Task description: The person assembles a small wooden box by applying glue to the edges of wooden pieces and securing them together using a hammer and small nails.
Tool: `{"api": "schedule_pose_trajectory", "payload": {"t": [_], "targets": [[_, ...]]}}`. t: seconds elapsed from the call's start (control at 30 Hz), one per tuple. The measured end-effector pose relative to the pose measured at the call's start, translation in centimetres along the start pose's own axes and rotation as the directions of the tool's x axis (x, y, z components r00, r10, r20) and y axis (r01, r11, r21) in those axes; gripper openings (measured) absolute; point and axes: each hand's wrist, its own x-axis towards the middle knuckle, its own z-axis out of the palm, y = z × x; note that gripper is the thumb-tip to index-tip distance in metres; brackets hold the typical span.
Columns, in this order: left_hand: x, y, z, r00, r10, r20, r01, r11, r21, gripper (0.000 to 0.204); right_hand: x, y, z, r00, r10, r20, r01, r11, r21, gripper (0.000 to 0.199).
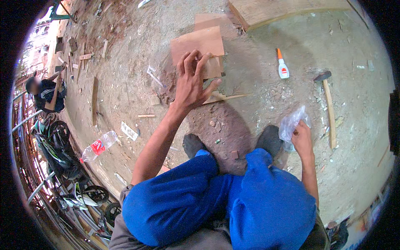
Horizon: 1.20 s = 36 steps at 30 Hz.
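Observation:
My left hand reaches out over thin brown wooden sheets that lie overlapping on the dirt floor. Its fingers are spread, with the tips at the near edge of the upper sheet; whether they press on it I cannot tell. Beside my right shoe, my right hand grips a crumpled clear plastic bag. What the bag contains, if anything, does not show. A white glue bottle with an orange cap lies beyond the bag. Right of the bag rests a hammer with a wooden handle and dark head.
A thick wooden board lies at the far edge. On the left are a clear plastic bottle, a narrow plank and parked motorcycles. Another person sits at the far left. Wood scraps and litter dot the floor.

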Motion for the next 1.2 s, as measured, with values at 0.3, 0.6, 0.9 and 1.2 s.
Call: {"api": "schedule_pose_trajectory", "payload": {"t": [0.3, 0.6, 0.9, 1.2], "targets": [[0.1, -0.4, -0.1, 0.999, 0.012, -0.048, -0.012, 1.0, -0.012, 0.077, -0.6, 0.9, 0.9, 0.995, -0.094, 0.012, 0.095, 0.99, -0.109, 0.036], [-0.1, -0.2, 0.0, 0.99, -0.004, -0.143, -0.004, 0.998, -0.058, 0.072, -1.1, 1.1, 1.3, 0.994, -0.109, -0.024, 0.105, 0.985, -0.133, 0.038], [-0.8, -1.0, 0.6, 0.969, -0.009, -0.247, -0.018, 0.994, -0.105, 0.067, -1.4, 0.7, -0.5, 0.999, 0.01, -0.04, -0.017, 0.985, -0.17, 0.02], [-1.0, -0.9, 0.8, 0.96, -0.035, -0.277, 0.008, 0.995, -0.099, 0.064, -1.6, -1.8, -2.3, 0.983, 0.179, -0.045, -0.183, 0.978, -0.097, 0.014]]}}
